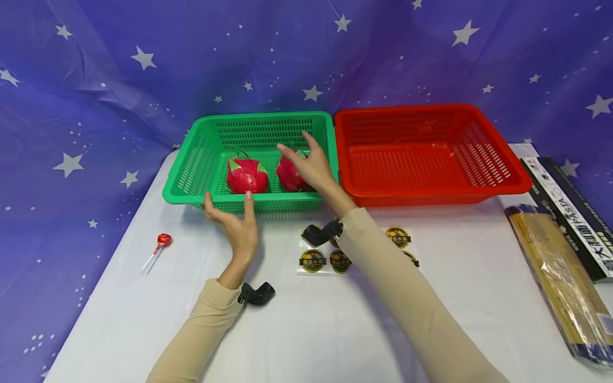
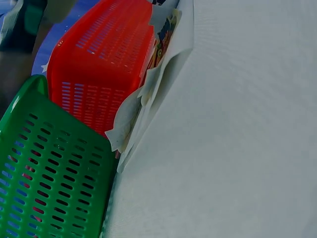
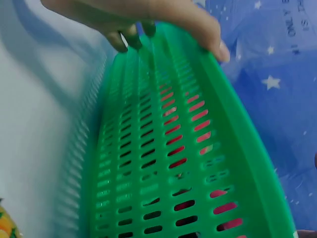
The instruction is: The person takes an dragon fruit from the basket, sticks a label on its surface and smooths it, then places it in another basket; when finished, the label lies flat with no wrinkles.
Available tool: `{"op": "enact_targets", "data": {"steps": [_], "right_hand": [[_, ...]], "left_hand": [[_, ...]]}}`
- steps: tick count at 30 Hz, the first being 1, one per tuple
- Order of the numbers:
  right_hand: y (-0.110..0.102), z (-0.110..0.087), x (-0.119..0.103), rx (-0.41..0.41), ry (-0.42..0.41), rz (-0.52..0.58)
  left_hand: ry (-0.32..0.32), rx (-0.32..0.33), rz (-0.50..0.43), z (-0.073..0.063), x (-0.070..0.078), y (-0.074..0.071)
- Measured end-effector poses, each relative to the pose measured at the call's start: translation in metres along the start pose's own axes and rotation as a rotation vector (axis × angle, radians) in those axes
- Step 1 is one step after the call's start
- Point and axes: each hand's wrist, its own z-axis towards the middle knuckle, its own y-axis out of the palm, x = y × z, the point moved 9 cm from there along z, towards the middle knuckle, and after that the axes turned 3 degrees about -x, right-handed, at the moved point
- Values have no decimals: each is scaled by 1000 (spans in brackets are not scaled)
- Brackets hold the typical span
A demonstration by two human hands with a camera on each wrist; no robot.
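Note:
A green basket (image 1: 249, 198) holds two red dragon fruits side by side, the left dragon fruit (image 1: 247, 176) and the right dragon fruit (image 1: 289, 174). My left hand (image 1: 237, 230) grips the basket's front wall, with the thumb on the rim and other fingers low on the outside, as the right wrist view shows of this left hand (image 3: 163, 15). Above the right dragon fruit, my right hand (image 1: 313, 166) reaches over the rim with its fingers spread; whether it touches the fruit I cannot tell. The slotted green wall (image 2: 54, 168) fills the lower left of the left wrist view.
A red basket (image 1: 436, 192) adjoins on the right. Sheets of round stickers (image 1: 313, 260) lie in front, partly under my right arm. A red lollipop (image 1: 164, 240) lies left; a bagged pack of pasta (image 1: 555, 266) and a pasta box (image 1: 570, 213) lie right. Starry blue cloth (image 1: 311, 53) hangs behind.

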Motion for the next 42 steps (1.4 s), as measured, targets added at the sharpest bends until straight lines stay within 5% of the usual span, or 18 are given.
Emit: {"op": "enact_targets", "data": {"steps": [15,25,36,42], "right_hand": [[8,25,31,-47,305,-44],[6,27,34,-64,337,-166],[10,26,31,-93,263,-237],[12,25,30,-118,228,-270]], "left_hand": [[11,-2,-13,0,0,0],[0,-19,-18,1,-1,1],[4,-12,-22,1,-6,2],[14,-10,16,7,-29,4]]}}
